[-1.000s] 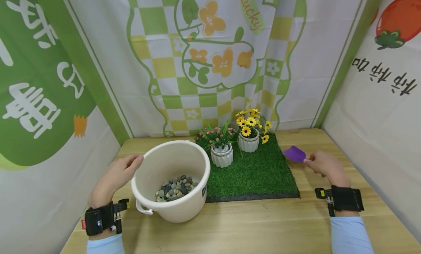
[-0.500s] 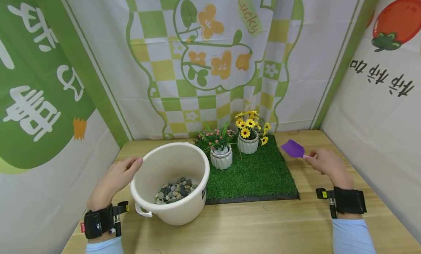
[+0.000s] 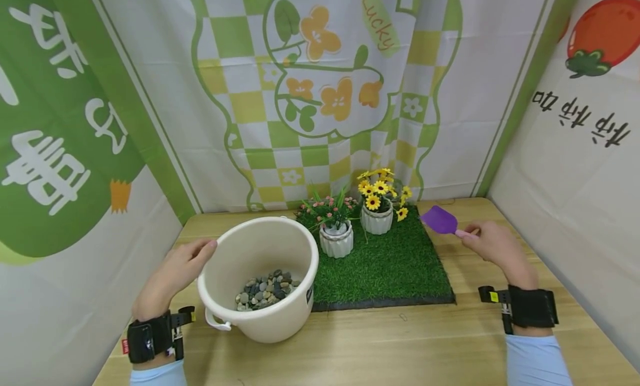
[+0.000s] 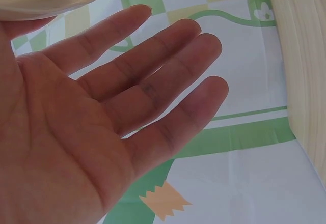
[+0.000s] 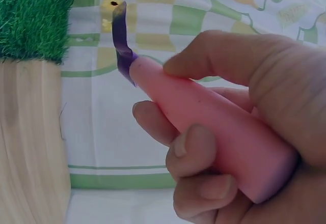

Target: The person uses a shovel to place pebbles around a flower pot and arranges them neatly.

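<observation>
My right hand grips a small shovel with a purple blade. In the right wrist view its thick pink handle lies across my palm, fingers curled round it and thumb along the top. The blade is raised beside the right edge of the turf mat. At the left, a cream bucket stands with grey and tan pebbles in its bottom. My left hand is at the bucket's left rim, thumb against it. Seen in the left wrist view, the left fingers are extended and hold nothing.
On the green turf mat stand two white pots, one with pink flowers and one with yellow flowers. The wooden table lies beneath everything. Printed curtains enclose the back and both sides.
The shovel has lifted slightly and swung left toward the mat in my right hand, showing more of its handle. My left hand keeps its place at the bucket rim.
</observation>
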`<state>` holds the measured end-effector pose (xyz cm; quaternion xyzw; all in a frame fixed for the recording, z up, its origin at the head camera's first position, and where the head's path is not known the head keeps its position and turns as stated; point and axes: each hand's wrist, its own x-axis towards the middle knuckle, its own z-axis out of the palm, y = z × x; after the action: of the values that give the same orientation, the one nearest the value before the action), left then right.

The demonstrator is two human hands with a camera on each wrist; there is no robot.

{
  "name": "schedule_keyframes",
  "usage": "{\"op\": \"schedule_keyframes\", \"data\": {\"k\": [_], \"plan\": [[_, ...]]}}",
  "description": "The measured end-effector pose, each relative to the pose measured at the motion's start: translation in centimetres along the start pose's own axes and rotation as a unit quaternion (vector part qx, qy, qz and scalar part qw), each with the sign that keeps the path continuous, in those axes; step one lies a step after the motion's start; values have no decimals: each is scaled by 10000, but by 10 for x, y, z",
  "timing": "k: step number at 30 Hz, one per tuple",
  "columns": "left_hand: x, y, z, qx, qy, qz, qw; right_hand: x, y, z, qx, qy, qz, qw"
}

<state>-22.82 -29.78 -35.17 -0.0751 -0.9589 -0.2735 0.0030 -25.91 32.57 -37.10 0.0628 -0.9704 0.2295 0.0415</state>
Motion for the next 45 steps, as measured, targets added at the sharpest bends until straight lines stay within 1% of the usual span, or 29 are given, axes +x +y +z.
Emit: {"op": "schedule_keyframes", "data": {"k": [4,9,11,13,16,21,25,28,32,36,39,42,45], "plan": [[1,1,0,63,79,105,9999,-1,-2,-4,80,151,-4,9999],[0,1,1,86,58,129,9999,-4,-8,-7,-74,660,-202,9976],[0,1,2,74,31,93,9999,-5,-11,-8,-140,849,-264,9959],[0,1,3,81,23,57,9999,-7,-14,-8,-153,956,-263,9950],[-1,2,3,63,-39,-37,10000,-8,-17,-9,-108,1004,-240,9946],[0,1,2,21,-111,-62,9999,-8,-18,-10,-48,952,-291,9950],[2,-1,2,25,-72,61,10000,-6,-18,-12,-77,875,-344,9955],[2,-1,2,0,-82,75,9999,-3,-20,-16,-126,785,-405,9960],[0,-1,4,-5,-92,68,9999,2,-25,-23,-122,716,-542,9959],[0,1,4,-7,-116,57,9999,4,-33,-30,-67,801,-753,9939],[1,2,4,-32,-112,8,9999,6,-40,-36,-58,772,-938,9926],[2,2,4,-25,-62,9,10000,9,-48,-41,122,526,-1003,9935],[1,2,4,9,-27,42,10000,11,-56,-44,333,265,-980,9943]]}}
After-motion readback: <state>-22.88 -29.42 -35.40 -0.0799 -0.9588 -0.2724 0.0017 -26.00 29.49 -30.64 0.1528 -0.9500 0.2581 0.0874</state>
